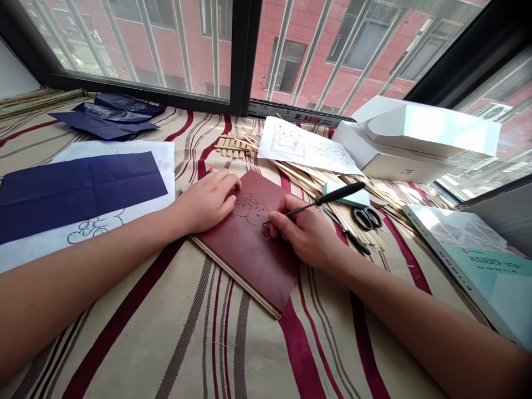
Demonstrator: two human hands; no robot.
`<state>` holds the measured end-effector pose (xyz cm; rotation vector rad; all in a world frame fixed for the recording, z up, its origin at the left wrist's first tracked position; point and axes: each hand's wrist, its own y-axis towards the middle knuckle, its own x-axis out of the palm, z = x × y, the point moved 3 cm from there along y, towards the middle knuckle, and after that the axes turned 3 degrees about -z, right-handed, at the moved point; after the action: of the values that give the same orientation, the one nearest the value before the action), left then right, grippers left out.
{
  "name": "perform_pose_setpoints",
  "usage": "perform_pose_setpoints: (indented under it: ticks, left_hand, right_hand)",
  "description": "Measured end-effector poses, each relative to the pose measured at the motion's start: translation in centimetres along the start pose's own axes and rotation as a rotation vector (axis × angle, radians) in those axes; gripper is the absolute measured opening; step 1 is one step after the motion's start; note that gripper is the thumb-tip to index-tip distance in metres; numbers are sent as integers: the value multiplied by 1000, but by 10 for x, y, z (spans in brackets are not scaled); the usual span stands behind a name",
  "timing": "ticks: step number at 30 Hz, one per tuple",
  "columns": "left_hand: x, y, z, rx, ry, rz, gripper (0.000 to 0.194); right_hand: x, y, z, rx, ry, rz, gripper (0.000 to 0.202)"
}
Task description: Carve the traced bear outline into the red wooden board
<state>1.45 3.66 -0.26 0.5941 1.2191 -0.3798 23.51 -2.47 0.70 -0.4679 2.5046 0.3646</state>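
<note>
A reddish-brown board (241, 252) lies at an angle on the striped cloth, with a cartoon animal drawn in thin dark outlines on its upper part. My left hand (211, 200) rests on the board's left edge, fingers loosely bent and a little apart. Between the thumb and fingers of my right hand (301, 227) is a thin pointed tool (338, 194) with a black handle and slender metal shaft. Its tip meets the board beside the drawing's head, near a pale curved line. A small red tip (210, 170) shows behind my left hand; the rest is hidden.
Left lie dark blue sheets (83, 180) over white paper with a drawing. Behind the board are thin wooden strips (299, 176), a printed sheet (299, 141) and a white box (411, 147). Black-handled scissors (366, 218), another dark-handled tool (353, 238) and a book (477, 260) are right.
</note>
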Motion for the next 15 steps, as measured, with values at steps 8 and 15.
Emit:
perform_pose_setpoints:
  ticks: [8, 15]
  left_hand:
    - [-2, 0, -1, 9, -37, 1, 31]
    - [-2, 1, 0, 3, -41, -4, 32]
  right_hand:
    - [1, 0, -1, -6, 10, -14, 26]
    - [1, 0, -1, 14, 12, -15, 26]
